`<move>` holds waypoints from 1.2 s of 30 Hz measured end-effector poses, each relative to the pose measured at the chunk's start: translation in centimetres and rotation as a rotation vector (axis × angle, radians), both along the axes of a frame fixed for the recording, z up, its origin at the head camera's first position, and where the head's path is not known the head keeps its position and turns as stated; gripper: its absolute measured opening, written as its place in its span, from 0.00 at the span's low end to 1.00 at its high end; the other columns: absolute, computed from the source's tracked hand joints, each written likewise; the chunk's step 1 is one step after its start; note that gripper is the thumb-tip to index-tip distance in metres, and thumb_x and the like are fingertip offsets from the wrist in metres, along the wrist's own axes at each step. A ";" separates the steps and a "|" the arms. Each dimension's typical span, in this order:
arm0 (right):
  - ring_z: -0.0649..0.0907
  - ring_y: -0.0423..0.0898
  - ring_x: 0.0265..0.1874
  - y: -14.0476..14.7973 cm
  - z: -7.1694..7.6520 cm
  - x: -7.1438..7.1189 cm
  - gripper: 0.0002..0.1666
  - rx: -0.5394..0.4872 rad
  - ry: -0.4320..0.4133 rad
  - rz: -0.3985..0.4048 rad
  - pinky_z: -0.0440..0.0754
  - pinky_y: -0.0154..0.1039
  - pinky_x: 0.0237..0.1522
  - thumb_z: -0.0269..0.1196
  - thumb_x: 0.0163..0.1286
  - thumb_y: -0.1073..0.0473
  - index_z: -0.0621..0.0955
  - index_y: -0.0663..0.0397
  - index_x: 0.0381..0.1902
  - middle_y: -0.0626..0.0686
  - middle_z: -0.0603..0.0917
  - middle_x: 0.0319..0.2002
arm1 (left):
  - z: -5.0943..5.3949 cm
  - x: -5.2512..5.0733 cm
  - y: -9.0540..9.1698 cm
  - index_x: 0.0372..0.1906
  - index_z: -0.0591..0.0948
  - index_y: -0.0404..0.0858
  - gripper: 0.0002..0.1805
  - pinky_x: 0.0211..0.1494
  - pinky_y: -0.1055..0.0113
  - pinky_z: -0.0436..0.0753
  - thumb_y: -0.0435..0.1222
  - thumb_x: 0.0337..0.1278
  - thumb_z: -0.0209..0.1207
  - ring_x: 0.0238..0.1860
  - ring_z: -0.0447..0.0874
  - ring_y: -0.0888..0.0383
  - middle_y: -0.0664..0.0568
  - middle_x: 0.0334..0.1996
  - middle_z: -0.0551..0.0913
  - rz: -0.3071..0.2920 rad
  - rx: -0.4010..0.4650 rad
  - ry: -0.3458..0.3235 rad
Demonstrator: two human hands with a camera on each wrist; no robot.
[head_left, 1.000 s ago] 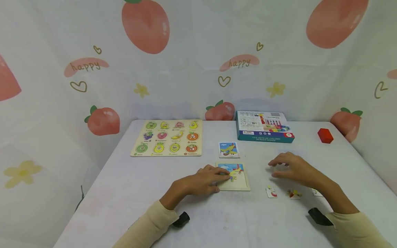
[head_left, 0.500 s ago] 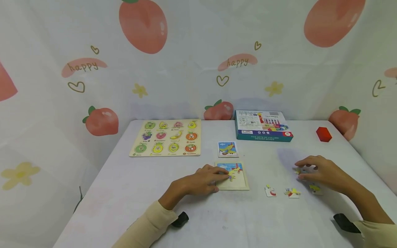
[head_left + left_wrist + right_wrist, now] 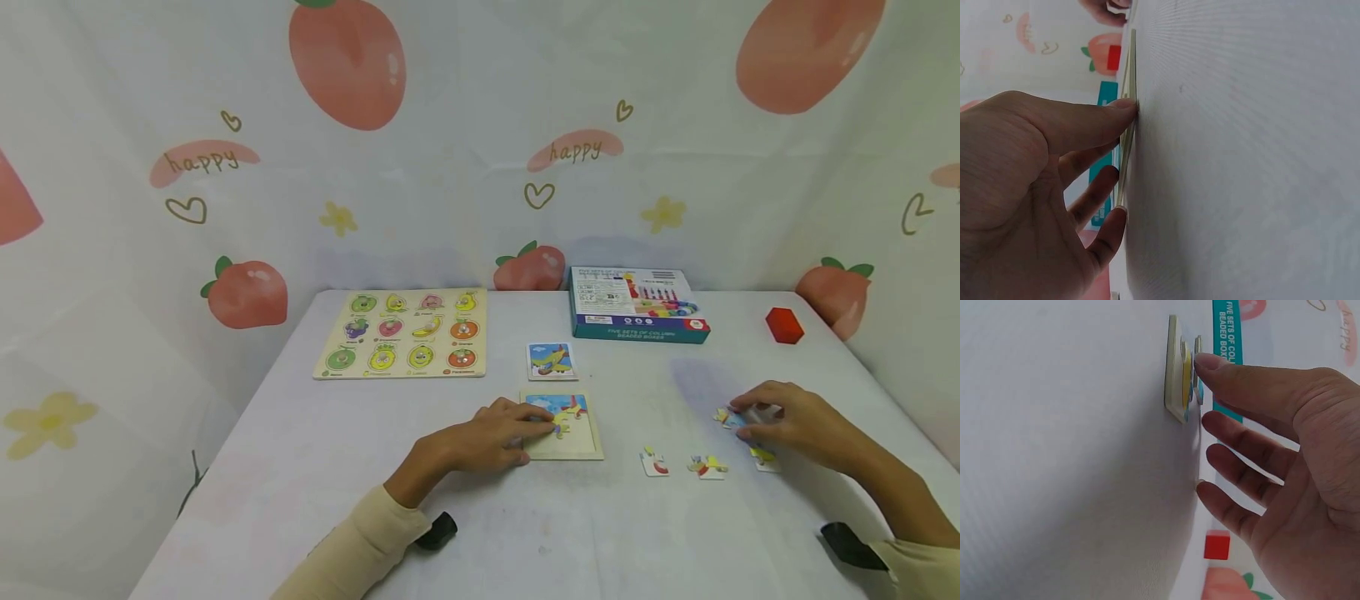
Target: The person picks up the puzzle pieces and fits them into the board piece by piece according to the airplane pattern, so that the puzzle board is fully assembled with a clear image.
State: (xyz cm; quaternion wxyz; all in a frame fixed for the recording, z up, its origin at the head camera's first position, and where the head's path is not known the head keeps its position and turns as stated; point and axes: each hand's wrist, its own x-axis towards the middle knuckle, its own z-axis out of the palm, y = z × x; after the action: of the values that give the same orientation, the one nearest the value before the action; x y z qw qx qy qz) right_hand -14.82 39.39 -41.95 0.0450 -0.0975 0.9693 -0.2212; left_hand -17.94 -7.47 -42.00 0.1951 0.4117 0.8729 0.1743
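In the head view my left hand point(image 3: 498, 433) rests on a square wooden puzzle board point(image 3: 577, 447), partly filled with an airplane picture. The left wrist view shows its thumb point(image 3: 1100, 119) against the board's near edge and the other fingertips along the board. On the right, my right hand point(image 3: 798, 421) pinches a small blue and yellow puzzle piece point(image 3: 726, 417) between thumb and forefinger, low over the table. Nearer to me lie more loose pieces: a yellow one point(image 3: 765, 461), a red and yellow one point(image 3: 708, 467), and a red and white one point(image 3: 655, 462).
An airplane picture card point(image 3: 551, 362) lies behind the board. Farther back are a fruit puzzle board point(image 3: 401, 333) on the left, a boxed bead set point(image 3: 639, 306), and a red block point(image 3: 784, 326) at the far right. A patterned cloth point(image 3: 450, 183) hangs behind.
My right hand has moved right, from beside the board to the loose pieces, and its thumb and forefinger have come to a blue piece. The left hand stays on the board.
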 end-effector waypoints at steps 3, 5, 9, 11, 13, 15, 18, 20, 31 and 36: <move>0.82 0.59 0.51 0.1 0.0 -0.1 0.23 0.012 -0.008 -0.006 0.81 0.38 0.41 0.79 0.62 0.50 0.90 0.57 0.50 0.56 0.88 0.49 | -0.1 -0.1 0.0 0.82 0.68 0.53 0.33 0.74 0.55 0.67 0.40 0.77 0.60 0.77 0.61 0.55 0.62 0.81 0.64 -0.002 -0.002 0.003; 0.83 0.58 0.50 0.2 0.1 -0.2 0.22 0.016 -0.011 -0.006 0.81 0.35 0.40 0.79 0.62 0.50 0.90 0.57 0.49 0.55 0.88 0.48 | 0.0 -0.1 0.0 0.82 0.68 0.53 0.32 0.74 0.54 0.67 0.40 0.78 0.60 0.78 0.61 0.55 0.62 0.81 0.64 -0.004 -0.004 0.004; 0.84 0.57 0.49 0.3 0.1 -0.3 0.21 0.025 -0.008 -0.002 0.79 0.30 0.38 0.79 0.63 0.50 0.91 0.57 0.48 0.54 0.88 0.46 | 0.0 -0.1 0.0 0.82 0.68 0.53 0.32 0.74 0.55 0.67 0.40 0.78 0.59 0.78 0.60 0.54 0.62 0.81 0.63 -0.005 -0.011 0.008; 0.84 0.56 0.49 0.3 0.1 -0.3 0.21 0.029 -0.004 0.001 0.79 0.30 0.38 0.78 0.63 0.50 0.91 0.57 0.48 0.54 0.89 0.46 | 0.0 -0.1 0.0 0.82 0.67 0.53 0.32 0.74 0.56 0.67 0.40 0.78 0.59 0.78 0.60 0.55 0.63 0.81 0.63 -0.003 -0.015 0.008; 0.84 0.56 0.48 0.3 0.1 -0.4 0.20 0.032 -0.001 0.006 0.79 0.30 0.38 0.78 0.63 0.50 0.91 0.57 0.48 0.53 0.89 0.45 | -0.1 -0.1 0.0 0.82 0.67 0.54 0.32 0.74 0.56 0.67 0.41 0.78 0.59 0.78 0.60 0.55 0.63 0.81 0.63 0.001 -0.018 0.008; 0.84 0.55 0.48 0.3 0.2 -0.4 0.20 0.036 0.000 0.011 0.79 0.30 0.37 0.78 0.63 0.50 0.91 0.57 0.48 0.52 0.89 0.45 | -0.1 -0.1 0.0 0.82 0.67 0.54 0.32 0.74 0.56 0.67 0.41 0.78 0.59 0.78 0.60 0.55 0.64 0.81 0.63 0.003 -0.019 0.006; 0.84 0.53 0.46 0.3 0.2 -0.4 0.19 0.036 0.002 0.016 0.79 0.30 0.37 0.78 0.63 0.51 0.91 0.57 0.46 0.51 0.88 0.43 | -0.1 -0.1 0.0 0.82 0.67 0.54 0.32 0.74 0.56 0.67 0.41 0.78 0.59 0.78 0.60 0.55 0.64 0.81 0.63 0.005 -0.018 0.006; 0.84 0.52 0.45 0.2 0.2 -0.5 0.19 0.035 0.001 0.017 0.79 0.30 0.36 0.78 0.63 0.51 0.91 0.57 0.46 0.50 0.88 0.42 | -0.1 -0.1 0.0 0.82 0.67 0.54 0.32 0.74 0.56 0.67 0.41 0.78 0.59 0.78 0.60 0.55 0.64 0.81 0.63 0.006 -0.017 0.007; 0.84 0.49 0.43 0.1 0.1 -0.5 0.18 0.029 -0.008 0.006 0.80 0.30 0.34 0.77 0.64 0.51 0.91 0.58 0.45 0.49 0.88 0.41 | 0.0 0.0 0.1 0.82 0.67 0.54 0.33 0.76 0.55 0.66 0.40 0.78 0.59 0.79 0.59 0.55 0.64 0.81 0.63 0.007 -0.020 0.003; 0.84 0.48 0.42 -0.4 0.2 -0.6 0.17 0.021 0.019 0.012 0.80 0.30 0.34 0.77 0.65 0.52 0.91 0.57 0.45 0.48 0.88 0.40 | 0.0 0.0 0.1 0.82 0.67 0.54 0.33 0.76 0.55 0.67 0.40 0.78 0.59 0.79 0.59 0.55 0.63 0.81 0.63 0.004 -0.024 0.012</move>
State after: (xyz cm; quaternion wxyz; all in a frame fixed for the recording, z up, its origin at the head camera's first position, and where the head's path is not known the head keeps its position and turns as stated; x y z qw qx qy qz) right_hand -15.43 39.02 -41.76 0.0382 -0.1048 0.9713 -0.2100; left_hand -17.92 -7.39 -41.98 0.1945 0.4087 0.8769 0.1619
